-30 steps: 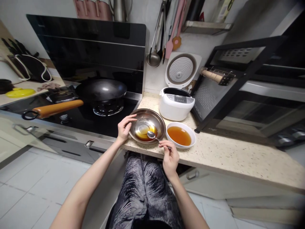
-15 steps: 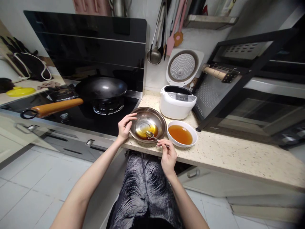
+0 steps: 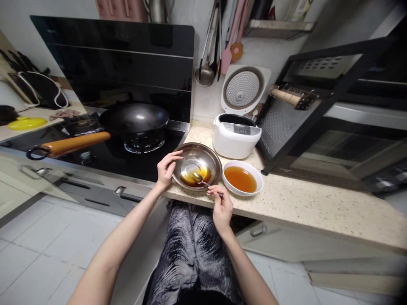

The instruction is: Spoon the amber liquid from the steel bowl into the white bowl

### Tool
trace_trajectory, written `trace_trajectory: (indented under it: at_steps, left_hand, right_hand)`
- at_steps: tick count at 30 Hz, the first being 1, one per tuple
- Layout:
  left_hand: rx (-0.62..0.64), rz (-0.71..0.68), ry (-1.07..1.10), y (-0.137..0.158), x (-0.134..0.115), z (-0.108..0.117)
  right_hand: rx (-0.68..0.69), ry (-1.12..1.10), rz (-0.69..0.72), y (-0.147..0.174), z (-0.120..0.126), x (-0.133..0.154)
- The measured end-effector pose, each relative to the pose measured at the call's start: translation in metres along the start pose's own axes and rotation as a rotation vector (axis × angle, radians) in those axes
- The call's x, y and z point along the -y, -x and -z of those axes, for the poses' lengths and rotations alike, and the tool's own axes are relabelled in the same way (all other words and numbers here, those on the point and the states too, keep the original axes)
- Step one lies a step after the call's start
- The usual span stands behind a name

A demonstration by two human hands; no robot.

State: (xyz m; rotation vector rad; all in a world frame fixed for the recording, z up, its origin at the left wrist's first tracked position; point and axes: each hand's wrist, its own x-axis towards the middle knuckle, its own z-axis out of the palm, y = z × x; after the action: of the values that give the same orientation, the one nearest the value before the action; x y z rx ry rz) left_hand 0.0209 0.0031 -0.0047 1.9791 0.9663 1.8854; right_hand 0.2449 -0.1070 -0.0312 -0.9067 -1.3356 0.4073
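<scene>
My left hand [image 3: 166, 170] grips the left rim of a wide stainless steel bowl [image 3: 208, 157], fingers over the edge and thumb lower down. Dark and yellow liquid lies in the bottom of this bowl. Pinched in my right hand [image 3: 221, 207] is the handle of a metal spoon [image 3: 197, 177]. The spoon's head is inside the steel bowl, at or just over the liquid; I cannot tell which. Touching or almost touching the steel bowl on its right stands a white bowl [image 3: 260, 184] of amber-brown liquid.
A white rice cooker [image 3: 233, 144] with its lid up stands behind the bowls. On the stove at left sits a black wok [image 3: 135, 118], its wooden handle [image 3: 76, 143] reaching toward the front. A black rack [image 3: 280, 148] with an oven borders the counter [image 3: 318, 207] on the right.
My right hand has shifted slightly left, and the spoon's head has moved a little left and up inside the steel bowl. My left hand keeps its hold on the rim.
</scene>
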Motion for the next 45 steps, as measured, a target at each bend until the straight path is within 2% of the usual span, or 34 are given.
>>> trace_trajectory:
  at_steps: [13, 23, 34, 40, 45]
  left_hand:
    - [0.002, -0.020, 0.007, 0.000, 0.001, 0.000]
    - [-0.002, -0.022, 0.018, 0.000, 0.001, 0.000]
    - [-0.002, -0.036, 0.052, 0.000, 0.003, 0.000]
    - [-0.002, -0.028, 0.040, 0.000, 0.002, 0.000]
    - [-0.004, -0.023, 0.027, 0.000, 0.002, 0.000]
  right_hand:
    - [-0.081, -0.057, -0.029, 0.005, -0.004, -0.005]
    - [-0.158, -0.040, 0.057, -0.009, 0.005, 0.006]
    - [-0.187, -0.061, 0.058, -0.022, 0.012, 0.017]
    - [-0.209, -0.059, 0.042, -0.028, 0.020, 0.021]
    - [-0.288, -0.008, 0.061, -0.037, 0.035, 0.025]
